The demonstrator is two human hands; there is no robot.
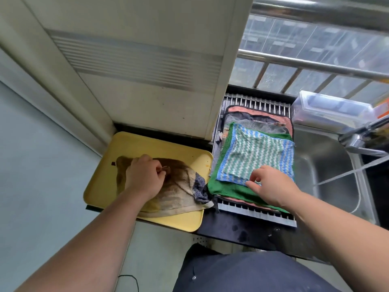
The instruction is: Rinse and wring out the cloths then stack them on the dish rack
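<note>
Head view, with places given from the dish rack [255, 216]. The rack spans the left end of the steel sink [328, 165], its bars showing at the far and near edges. A stack of cloths lies flat on it: an orange cloth [259, 113] at the bottom, a grey cloth [263, 125] over that, then a green cloth [227, 189], a blue striped cloth [286, 159], and a smaller green-and-white striped cloth [252, 154] on top.

The right hand [271, 186] rests on the near edge of the stack. Its fingers [255, 175] are curled and pinch the near corner of the top striped cloth, thumb just below on the blue one; whether the pinch lifts anything cannot be told.

Just left of the rack, a yellow tray [101, 190] sits on the dark surface [237, 230], overhanging its near edge. On the tray lies a stained brown cloth [179, 197], crumpled, its dark blue end [200, 186] touching the rack's left side. The left hand [144, 178] presses down on this cloth, fingers [162, 171] clenched into its middle and gathering the fabric.

Right of the rack, beyond the sink, a tap [362, 135] and a clear plastic box [328, 110] stand.
</note>
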